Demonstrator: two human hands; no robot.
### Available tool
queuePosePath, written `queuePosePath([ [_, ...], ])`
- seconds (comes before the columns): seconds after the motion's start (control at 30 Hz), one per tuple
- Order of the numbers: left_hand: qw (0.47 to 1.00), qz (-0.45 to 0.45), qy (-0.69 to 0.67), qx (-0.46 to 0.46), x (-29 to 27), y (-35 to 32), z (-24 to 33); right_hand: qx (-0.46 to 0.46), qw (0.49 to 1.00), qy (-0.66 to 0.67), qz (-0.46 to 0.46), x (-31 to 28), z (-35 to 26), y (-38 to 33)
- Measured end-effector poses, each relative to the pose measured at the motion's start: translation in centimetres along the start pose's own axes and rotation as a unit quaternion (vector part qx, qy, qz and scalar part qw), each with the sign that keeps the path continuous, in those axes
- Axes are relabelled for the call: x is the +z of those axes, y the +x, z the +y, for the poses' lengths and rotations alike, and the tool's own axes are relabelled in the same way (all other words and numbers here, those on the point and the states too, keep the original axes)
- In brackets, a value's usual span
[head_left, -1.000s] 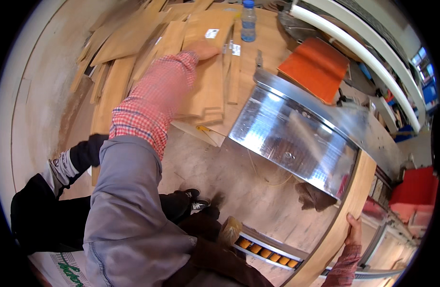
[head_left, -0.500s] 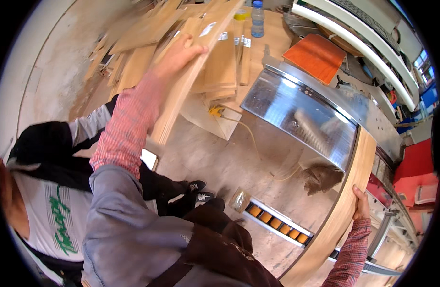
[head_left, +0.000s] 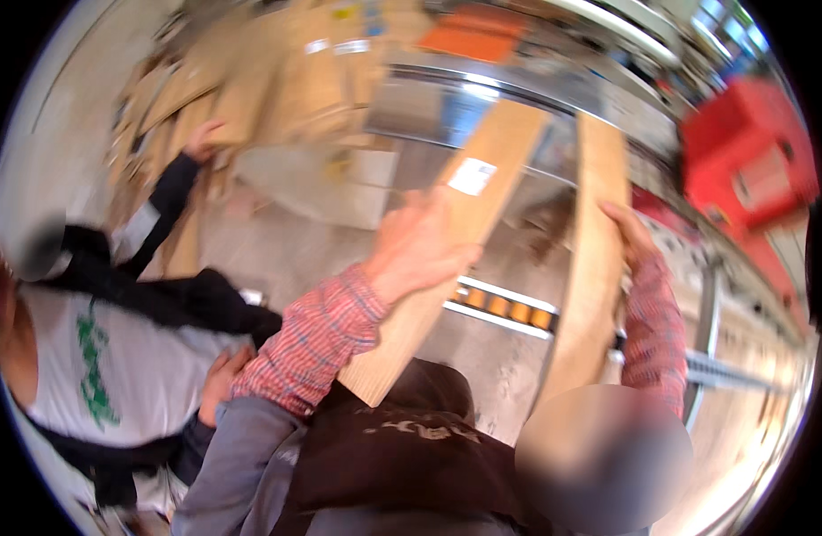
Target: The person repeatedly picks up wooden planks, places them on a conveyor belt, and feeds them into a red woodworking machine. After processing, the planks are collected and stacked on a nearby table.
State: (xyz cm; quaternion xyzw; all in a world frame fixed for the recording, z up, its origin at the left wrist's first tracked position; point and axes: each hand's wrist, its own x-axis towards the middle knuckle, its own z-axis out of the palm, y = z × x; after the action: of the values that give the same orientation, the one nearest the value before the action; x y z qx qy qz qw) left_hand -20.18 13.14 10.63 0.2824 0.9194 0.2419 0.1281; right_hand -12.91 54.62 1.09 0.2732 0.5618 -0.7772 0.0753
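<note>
Left hand [head_left: 422, 239] has got a white-labelled wooden plank [head_left: 484, 210] gripped, right hand [head_left: 633, 230] is clutching a second plank [head_left: 590, 241] off to the right.

stacked boards [head_left: 308, 89] blurred, label [head_left: 473, 177] unreadable on left-hand board [head_left: 499, 136], right-hand board [head_left: 591, 250] hidden at near end, co-worker [head_left: 67, 357] cut off at left
</note>
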Motion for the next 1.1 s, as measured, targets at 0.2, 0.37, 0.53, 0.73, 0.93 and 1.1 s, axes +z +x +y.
queuePosePath([
  [0.2,0.992,0.031,0.122,-0.004,5.0,2.5,3.5,0.013,0.996,-0.051,0.077,1.0,-1.1,-0.1],
  [0.37,0.992,0.067,0.101,0.029,7.5,5.2,3.1,0.013,0.995,-0.036,0.097,1.8,-0.8,-0.8],
  [0.53,0.946,-0.019,-0.319,-0.052,10.5,11.2,-1.6,-0.004,0.996,-0.021,0.083,1.5,-0.5,0.0],
  [0.73,0.744,-0.177,-0.634,-0.116,12.5,14.7,1.1,0.017,0.99,-0.056,0.127,1.5,-0.7,-0.3],
  [0.93,0.754,-0.141,-0.632,-0.111,14.4,15.5,3.2,0.003,0.989,-0.06,0.138,2.0,-0.7,-0.6],
  [1.1,0.763,-0.119,-0.63,-0.078,15.0,15.4,4.3,-0.002,0.994,-0.026,0.108,2.0,-1.0,-0.7],
])
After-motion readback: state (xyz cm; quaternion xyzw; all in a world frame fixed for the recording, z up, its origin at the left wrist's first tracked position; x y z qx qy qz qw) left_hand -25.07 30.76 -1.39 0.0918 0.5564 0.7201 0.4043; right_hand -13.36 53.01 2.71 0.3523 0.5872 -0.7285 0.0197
